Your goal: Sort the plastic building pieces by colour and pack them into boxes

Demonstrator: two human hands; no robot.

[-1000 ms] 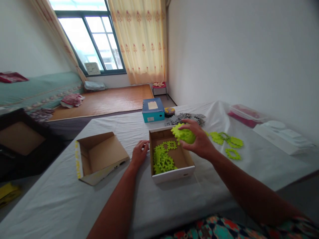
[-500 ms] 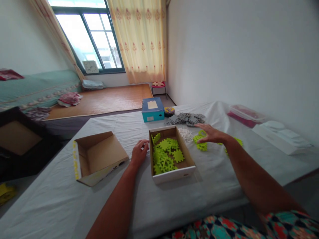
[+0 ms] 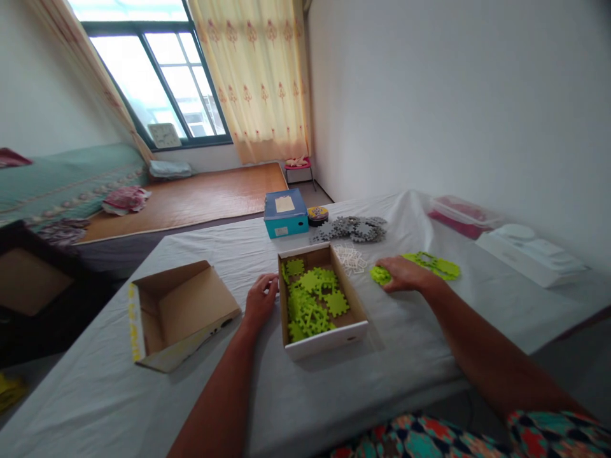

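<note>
A shallow cardboard box [image 3: 360, 327] holds a heap of lime-green toothed plastic pieces [image 3: 310, 299]. At its left wall rests my left hand [image 3: 261, 298], fingers loosely bent and apart, the tips by the wall with nothing in them. To the right of the box, my right hand [image 3: 405, 273] is closed over a small pile of green toothed pieces [image 3: 380, 275] on the sheet. My palm and fingers hide part of that pile. More green pieces [image 3: 442, 267] lie flat just behind and right of my right hand.
A tipped open cardboard lid [image 3: 191, 305] sits at left. Behind the box are white plastic pieces [image 3: 351, 259], grey toothed pieces [image 3: 358, 229], a blue box [image 3: 286, 213] and a round tin [image 3: 317, 215]. At right stand a pink-filled container [image 3: 461, 216] and a white case [image 3: 525, 254].
My right hand has come down onto the green pile and closed on it. My left hand stays by the box. The whole view has shifted slightly.
</note>
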